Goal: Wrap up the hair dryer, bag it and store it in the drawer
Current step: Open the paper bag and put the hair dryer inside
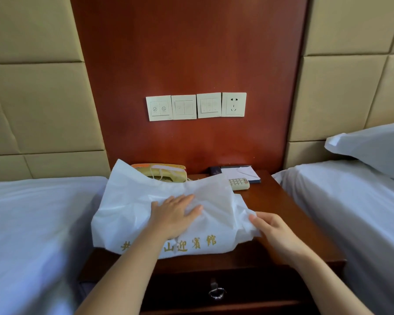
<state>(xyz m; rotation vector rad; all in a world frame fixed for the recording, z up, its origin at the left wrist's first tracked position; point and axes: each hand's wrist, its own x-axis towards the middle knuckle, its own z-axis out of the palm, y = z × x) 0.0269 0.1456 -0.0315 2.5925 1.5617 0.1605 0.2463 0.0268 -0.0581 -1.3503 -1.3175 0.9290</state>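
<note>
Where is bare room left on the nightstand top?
Mainly the right strip of the nightstand, between the white bag and the right bed, in front of the remote. The bag covers left and centre; telephone, remote and notepad crowd the back.

Left hand (pixel 175 212) flat, right hand (pixel 273 228) half-curled.

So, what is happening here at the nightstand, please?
A person is handling a white bag on the nightstand. The left hand presses flat on the bag, and the right hand holds its right edge. The hair dryer is not visible, so it may be inside. The drawer below looks shut.
</note>
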